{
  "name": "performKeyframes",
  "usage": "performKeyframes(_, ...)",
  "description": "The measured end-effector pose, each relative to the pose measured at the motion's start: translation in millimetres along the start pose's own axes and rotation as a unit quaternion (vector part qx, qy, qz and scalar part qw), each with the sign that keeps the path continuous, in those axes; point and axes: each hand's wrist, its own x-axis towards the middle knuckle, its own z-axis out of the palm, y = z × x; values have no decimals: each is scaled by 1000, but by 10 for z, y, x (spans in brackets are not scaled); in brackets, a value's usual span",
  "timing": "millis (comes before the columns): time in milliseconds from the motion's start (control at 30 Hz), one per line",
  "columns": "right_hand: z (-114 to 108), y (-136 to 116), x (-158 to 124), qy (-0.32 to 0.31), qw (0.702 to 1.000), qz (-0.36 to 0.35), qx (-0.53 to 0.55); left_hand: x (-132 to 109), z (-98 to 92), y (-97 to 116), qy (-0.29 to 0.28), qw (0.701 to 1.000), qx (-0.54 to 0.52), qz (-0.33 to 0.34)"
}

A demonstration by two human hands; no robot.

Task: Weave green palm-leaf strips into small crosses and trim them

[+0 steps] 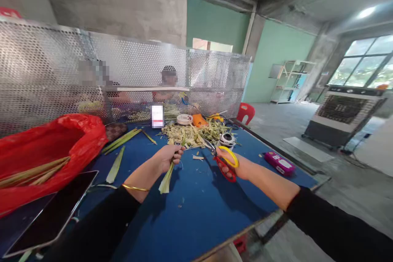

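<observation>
My left hand [168,156] is closed round a green leaf strip [166,178], which hangs down from the fist toward me over the blue table [190,213]. My right hand [236,166] grips scissors with red and yellow handles [226,160]; their blades point up and left toward the leaf's top end. A pile of cut leaf scraps [192,133] lies just beyond both hands. A thin gold bangle [135,188] circles my left wrist.
A red plastic bag [52,147] holding long leaves sits at left, with a dark tablet [46,213] in front of it. Loose leaf strips [121,141], tape rolls [227,139], a pink case [279,163]. Two people sit behind a perforated metal screen [123,69].
</observation>
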Motion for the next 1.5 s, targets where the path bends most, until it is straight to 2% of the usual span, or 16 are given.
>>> performKeyframes(167,-30,76,-39,39,998,-20,-54,-135,-19,21,-8,1000,7,22)
performKeyframes(333,-79,219,-311,82,972,-124,-184,-381,-212,122,-45,998,33,41)
performKeyframes(400,-65,294,-401,97,892,-203,-391,-487,-305,163,-51,997,44,49)
performKeyframes(467,-26,321,-456,98,832,-198,-509,-576,-381,182,-55,994,66,64)
performKeyframes(533,38,242,-477,102,792,-166,-579,-642,-432,176,-57,992,78,76)
performKeyframes(600,145,40,-457,105,772,-165,-605,-686,-451,154,-54,993,76,79)
performKeyframes(633,221,-95,-428,112,781,-196,-583,-702,-450,141,-49,993,74,80)
performKeyframes(700,429,-374,-319,56,842,-294,-448,-722,-432,119,-39,993,66,87)
performKeyframes(800,834,-646,-48,-45,928,-321,-183,-724,-396,93,-37,993,48,99)
performKeyframes(833,966,-670,53,-97,943,-301,-102,-715,-390,82,-38,994,42,98)
performKeyframes(900,1172,-632,233,-230,937,-260,30,-685,-387,53,-42,994,34,90)
performKeyframes(933,1233,-586,302,-250,936,-239,69,-663,-390,35,-43,995,30,85)
performKeyframes(1067,1194,-444,439,-192,958,-188,102,-556,-400,-39,-23,997,30,69)
performKeyframes(1200,1014,-496,464,-144,975,-162,52,-491,-389,-79,2,998,23,65)
performKeyframes(1367,960,-554,432,-16,958,-269,-103,-474,-374,-92,38,996,-13,74)
performKeyframes(1500,926,-565,381,32,932,-328,-151,-453,-365,-115,61,995,43,73)
